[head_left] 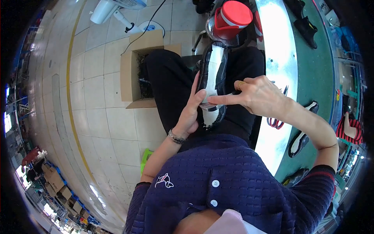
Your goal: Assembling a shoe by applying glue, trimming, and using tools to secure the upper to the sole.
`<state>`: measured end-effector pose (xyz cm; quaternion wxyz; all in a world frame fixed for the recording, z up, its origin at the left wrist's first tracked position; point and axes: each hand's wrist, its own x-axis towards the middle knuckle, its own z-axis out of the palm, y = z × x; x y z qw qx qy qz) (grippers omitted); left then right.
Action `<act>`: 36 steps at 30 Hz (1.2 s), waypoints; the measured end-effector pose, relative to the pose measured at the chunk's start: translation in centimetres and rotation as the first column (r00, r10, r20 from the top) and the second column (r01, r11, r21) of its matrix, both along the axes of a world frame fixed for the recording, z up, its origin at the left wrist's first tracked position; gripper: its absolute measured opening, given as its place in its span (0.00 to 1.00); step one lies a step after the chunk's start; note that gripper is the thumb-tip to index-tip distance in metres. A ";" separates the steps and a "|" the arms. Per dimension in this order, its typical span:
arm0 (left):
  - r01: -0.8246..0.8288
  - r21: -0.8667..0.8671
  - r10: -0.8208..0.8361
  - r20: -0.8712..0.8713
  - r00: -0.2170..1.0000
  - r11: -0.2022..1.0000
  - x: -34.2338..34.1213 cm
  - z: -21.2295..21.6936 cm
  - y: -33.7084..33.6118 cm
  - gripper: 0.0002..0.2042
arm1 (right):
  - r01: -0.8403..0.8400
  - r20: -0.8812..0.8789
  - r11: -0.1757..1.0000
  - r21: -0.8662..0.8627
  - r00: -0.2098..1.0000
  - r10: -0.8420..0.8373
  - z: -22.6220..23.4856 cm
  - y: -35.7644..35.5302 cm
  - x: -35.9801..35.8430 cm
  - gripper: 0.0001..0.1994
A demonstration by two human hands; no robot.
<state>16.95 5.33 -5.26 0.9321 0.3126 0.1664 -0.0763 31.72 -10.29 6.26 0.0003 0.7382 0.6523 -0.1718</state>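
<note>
A black shoe upper with a white underside (213, 72) lies bottom up above my lap, its long side pointing away from me. My left hand (189, 115) grips it from the left, with the thumb on the edge of the white underside. From the right, my right hand (259, 95) reaches over it, the index finger stretched out and touching the white surface near my left thumb. The other right fingers are curled round a small dark thing (236, 92), mostly hidden, whose kind I cannot make out.
A red lidded container (235, 15) stands beyond my knees. Red-handled scissors (275, 123) lie on the shiny metal bench (276, 50) at right. Past it, a green surface (321, 74) carries several shoes. An open cardboard box (134, 78) and a fan (117, 9) stand left.
</note>
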 end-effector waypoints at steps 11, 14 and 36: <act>0.092 0.033 -0.091 -0.038 0.995 0.995 -0.1 -0.5 1.0 0.43 | 0.071 -0.005 0.991 -0.110 0.997 -0.072 -0.2 2.0 -0.7 0.36; 0.133 0.001 -0.132 -0.088 0.987 0.991 -0.1 -0.8 1.7 0.46 | 0.094 -0.104 0.994 0.049 0.991 -0.089 1.7 2.5 -1.7 0.35; 0.286 -0.007 -0.286 0.049 0.957 0.958 -1.1 -3.5 2.1 0.56 | 0.204 -0.058 0.976 -0.076 0.976 -0.209 -1.7 0.8 -4.5 0.38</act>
